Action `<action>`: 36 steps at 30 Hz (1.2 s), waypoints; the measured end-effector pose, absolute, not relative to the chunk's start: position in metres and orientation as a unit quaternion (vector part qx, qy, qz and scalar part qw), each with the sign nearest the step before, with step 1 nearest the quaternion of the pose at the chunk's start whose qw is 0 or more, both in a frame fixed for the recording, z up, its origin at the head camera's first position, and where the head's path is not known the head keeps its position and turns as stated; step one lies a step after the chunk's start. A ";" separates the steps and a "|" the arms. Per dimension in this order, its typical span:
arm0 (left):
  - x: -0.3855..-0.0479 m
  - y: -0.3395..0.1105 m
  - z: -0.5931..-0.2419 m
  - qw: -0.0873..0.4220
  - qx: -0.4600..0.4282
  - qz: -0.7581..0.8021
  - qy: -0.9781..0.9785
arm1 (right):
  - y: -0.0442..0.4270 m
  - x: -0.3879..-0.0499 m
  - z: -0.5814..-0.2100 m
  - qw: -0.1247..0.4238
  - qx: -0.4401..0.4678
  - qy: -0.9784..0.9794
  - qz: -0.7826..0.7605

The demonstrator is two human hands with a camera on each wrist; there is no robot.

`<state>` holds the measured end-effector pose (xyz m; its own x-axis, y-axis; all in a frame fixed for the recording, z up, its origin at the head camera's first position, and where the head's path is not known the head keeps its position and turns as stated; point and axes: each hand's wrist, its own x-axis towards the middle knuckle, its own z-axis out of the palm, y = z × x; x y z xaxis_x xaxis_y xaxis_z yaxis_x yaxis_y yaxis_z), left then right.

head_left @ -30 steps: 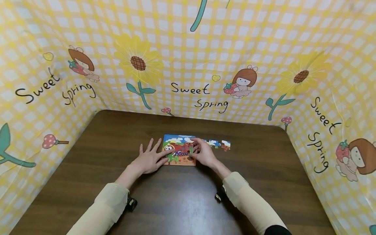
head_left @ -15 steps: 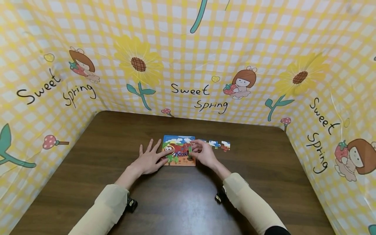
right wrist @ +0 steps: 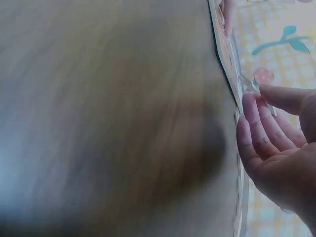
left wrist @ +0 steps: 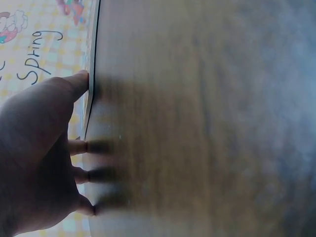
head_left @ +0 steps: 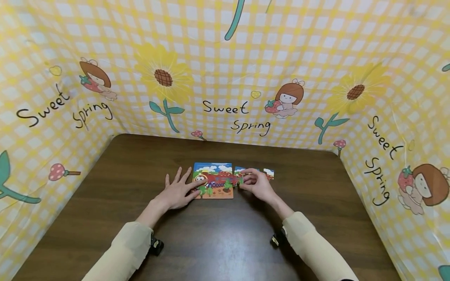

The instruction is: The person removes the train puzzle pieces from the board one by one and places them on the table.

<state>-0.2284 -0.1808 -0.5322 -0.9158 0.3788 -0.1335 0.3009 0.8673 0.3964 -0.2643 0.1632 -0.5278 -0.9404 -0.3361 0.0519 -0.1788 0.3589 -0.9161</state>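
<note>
Puzzle [head_left: 216, 177] lay where it was a second ago, but the right hand [head_left: 261, 187] had moved. It was over the puzzle's right end before. Now it was out past that end, with a small piece [head_left: 240, 180] between the thumb and fingers. The piece was tilted, just beside the puzzle. I could not tell if they touched. To me, it looked like the piece had come off the puzzle, not gone on. If so, one more bit was out, and the work was to take pieces off and put them with the rest.

The other pieces [head_left: 268, 172] sat in a row to the right of the puzzle, with blue, white and red on them. The right hand hid part of that row, so I could not count them.

The left hand [head_left: 177, 192] had not really moved. Its fingers were spread wide and it held nothing. Its thumb and first finger were on the left side of the puzzle, and the other fingertips were on the table [head_left: 218, 230].

The table was brown wood, with a shiny patch near the front. Yellow and white check cloth [head_left: 225, 78] went up on three sides, with big flowers and the words "Sweet Spring". Both sleeves [head_left: 130, 246] were pale, and a small black thing [head_left: 156, 246] sat at each wrist.
</note>
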 end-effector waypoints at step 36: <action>-0.229 -0.181 -0.534 0.094 0.181 0.191 0.960 | 0.263 -0.242 -0.534 -0.037 -0.148 0.916 -0.371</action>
